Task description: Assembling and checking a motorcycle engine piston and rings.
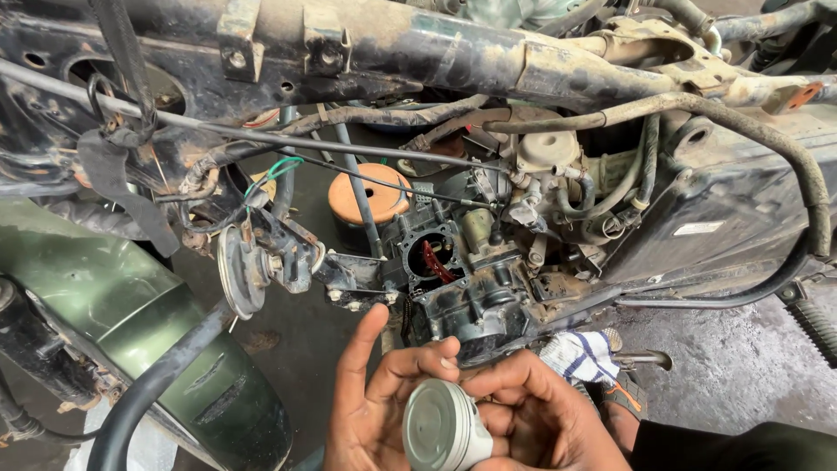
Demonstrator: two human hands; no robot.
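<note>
At the bottom centre of the frame, I hold a silver piston pinched between my left hand and right hand. Both sets of fingers press against its sides. Just above sits the open engine block.

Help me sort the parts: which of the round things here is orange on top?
The round cap behind the frame, standing on a dark base. The piston held in both hands is silver metal, and the disc-shaped horn at left is dull grey.

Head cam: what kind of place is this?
Likely a motorcycle or scooter repair shop: a stripped, muddy frame with its engine opened up, an oil-stained concrete floor, and both hands holding a piston.
</note>
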